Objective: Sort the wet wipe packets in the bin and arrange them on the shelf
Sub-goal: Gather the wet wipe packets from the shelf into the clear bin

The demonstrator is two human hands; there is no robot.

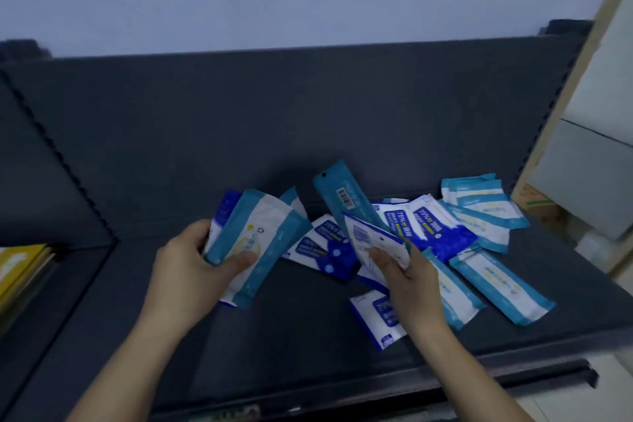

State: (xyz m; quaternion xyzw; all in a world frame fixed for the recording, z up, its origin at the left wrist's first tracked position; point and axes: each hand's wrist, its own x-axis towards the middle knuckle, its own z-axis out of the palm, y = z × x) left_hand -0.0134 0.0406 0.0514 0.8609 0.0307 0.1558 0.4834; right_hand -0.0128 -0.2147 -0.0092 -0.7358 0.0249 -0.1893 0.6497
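Note:
Several wet wipe packets lie scattered on the dark shelf (239, 346). Some are light blue and white, such as the one at the right front (503, 288); others are dark blue and white (431, 233). My left hand (185, 271) grips a fanned stack of light blue packets (257, 243) above the shelf, left of the pile. My right hand (407, 288) pinches a white packet with dark blue print (373, 236) and a teal packet with a barcode (342, 195) stands up behind it. Another dark blue packet (376, 322) lies under my right wrist.
The shelf has a dark back panel (274, 113) and a raised front lip (376, 384). Yellow goods (20, 267) sit on the neighbouring shelf at the left. A pale wall and a cardboard box (534, 205) stand at the right.

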